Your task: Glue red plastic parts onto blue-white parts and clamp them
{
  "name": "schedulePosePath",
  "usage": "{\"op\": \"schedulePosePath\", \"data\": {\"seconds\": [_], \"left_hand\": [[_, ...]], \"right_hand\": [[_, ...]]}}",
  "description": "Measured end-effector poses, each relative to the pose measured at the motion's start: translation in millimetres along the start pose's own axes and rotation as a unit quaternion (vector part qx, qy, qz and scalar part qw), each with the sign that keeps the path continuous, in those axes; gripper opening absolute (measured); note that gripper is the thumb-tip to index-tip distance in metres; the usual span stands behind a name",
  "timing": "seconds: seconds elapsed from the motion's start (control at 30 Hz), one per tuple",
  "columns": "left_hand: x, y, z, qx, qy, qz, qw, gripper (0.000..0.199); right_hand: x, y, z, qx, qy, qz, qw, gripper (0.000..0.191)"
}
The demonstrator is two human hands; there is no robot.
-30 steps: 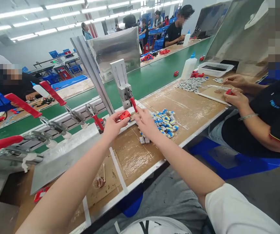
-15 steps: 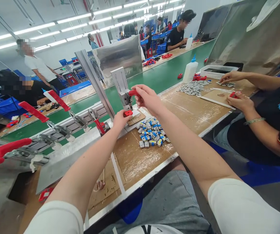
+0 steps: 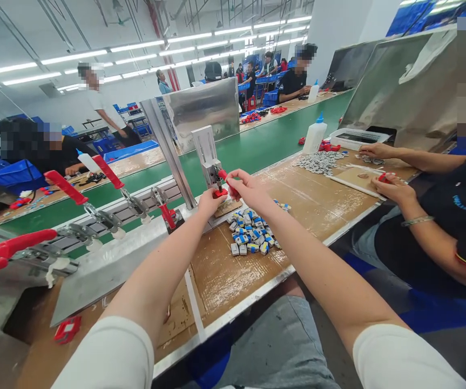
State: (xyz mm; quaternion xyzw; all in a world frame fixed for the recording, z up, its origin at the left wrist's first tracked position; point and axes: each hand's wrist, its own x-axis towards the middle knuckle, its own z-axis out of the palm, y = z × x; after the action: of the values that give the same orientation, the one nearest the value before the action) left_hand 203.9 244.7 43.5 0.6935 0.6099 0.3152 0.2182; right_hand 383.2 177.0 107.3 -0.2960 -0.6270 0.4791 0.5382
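Note:
My right hand is closed around the red lever handle of a small upright toggle press. Under the press, my left hand pinches a small red plastic part against the base. The press's plunger reaches down to that red part; whether it presses on it I cannot tell. Just right of my left hand lies a pile of small grey blocks with blue and yellow marks. My fingers hide part of the red part and the handle.
Toggle clamps with red handles line a metal rail at left, above a metal plate. A red part lies near it. A glue bottle and grey pieces stand near a co-worker's hands. Behind runs a green conveyor belt.
My right hand has swung the lever handle downward, and the plunger has come down to the red part. My left hand stays at the base. The view has shifted slightly.

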Motion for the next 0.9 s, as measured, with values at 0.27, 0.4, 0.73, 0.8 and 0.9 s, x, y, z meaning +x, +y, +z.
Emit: {"op": "schedulePosePath", "data": {"seconds": [0.27, 0.4, 0.73, 0.8, 0.9], "left_hand": [[-1.6, 3.8, -0.9, 0.023, -0.014, 0.0, 1.0, 0.036], [-8.0, 11.4, -6.2, 0.058, -0.032, 0.006, 0.998, 0.043], [-124.6, 13.4, -138.3, 0.272, -0.111, 0.039, 0.955, 0.041], [-145.9, -2.8, -166.9, 0.293, -0.069, -0.026, 0.953, 0.051], [-153.9, -29.8, -176.4, 0.159, -0.032, -0.11, 0.981, 0.05]], "right_hand": [[-14.9, 51.3, -11.9, -0.13, -0.038, 0.031, 0.99, 0.05], [-11.2, 49.9, -19.5, -0.37, -0.083, 0.028, 0.925, 0.029], [3.4, 16.1, 20.9, -0.686, -0.133, 0.148, 0.7, 0.048], [-0.6, 8.6, 30.7, -0.674, -0.124, 0.136, 0.715, 0.058], [-4.1, 15.0, 59.0, -0.591, -0.133, 0.054, 0.794, 0.055]]}}
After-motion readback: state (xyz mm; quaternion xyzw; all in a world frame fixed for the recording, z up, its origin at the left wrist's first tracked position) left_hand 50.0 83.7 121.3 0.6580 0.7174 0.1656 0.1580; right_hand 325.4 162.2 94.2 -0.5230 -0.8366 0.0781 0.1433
